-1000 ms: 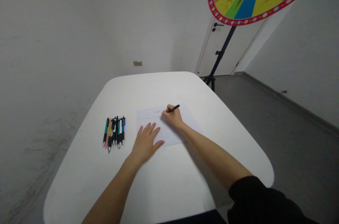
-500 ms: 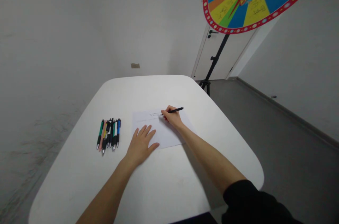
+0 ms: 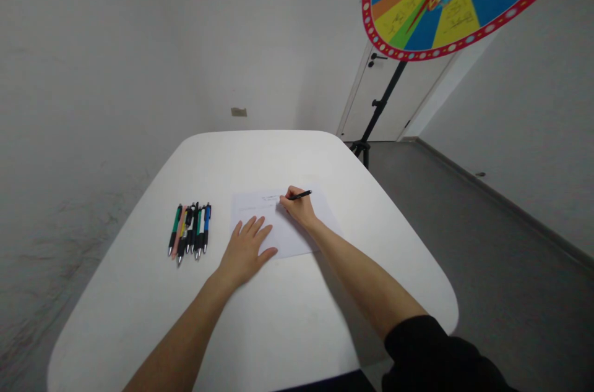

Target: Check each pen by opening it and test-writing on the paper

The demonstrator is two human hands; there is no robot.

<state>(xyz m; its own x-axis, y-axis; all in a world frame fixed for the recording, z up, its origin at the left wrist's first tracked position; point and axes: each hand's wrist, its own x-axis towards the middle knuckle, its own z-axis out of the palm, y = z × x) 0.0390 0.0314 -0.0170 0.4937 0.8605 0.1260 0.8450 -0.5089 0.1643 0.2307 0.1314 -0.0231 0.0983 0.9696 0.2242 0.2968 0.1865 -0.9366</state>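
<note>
A sheet of white paper (image 3: 297,240) lies on the table, with a few short lines of handwriting near its upper part. My right hand (image 3: 297,206) is closed round a black pen (image 3: 301,195) and rests on the sheet. The pen's back end leans up to the right, while its tip is hidden by my fingers, close beside the writing. Flat on the lower left of the paper, my left hand (image 3: 245,250) has its fingers spread and holds nothing. To its left, several pens (image 3: 190,232) lie side by side, with green, pink, yellow, black, white and blue barrels.
The white table (image 3: 260,157) has rounded corners. Beyond its far right corner a colourful prize wheel (image 3: 457,21) stands on a black tripod (image 3: 381,106), in front of a white door (image 3: 387,117). Pale walls rise behind and to the left.
My right hand has shifted slightly left over the paper, with the pen in it. The left hand stays flat on the sheet. The whole view has tilted a little.
</note>
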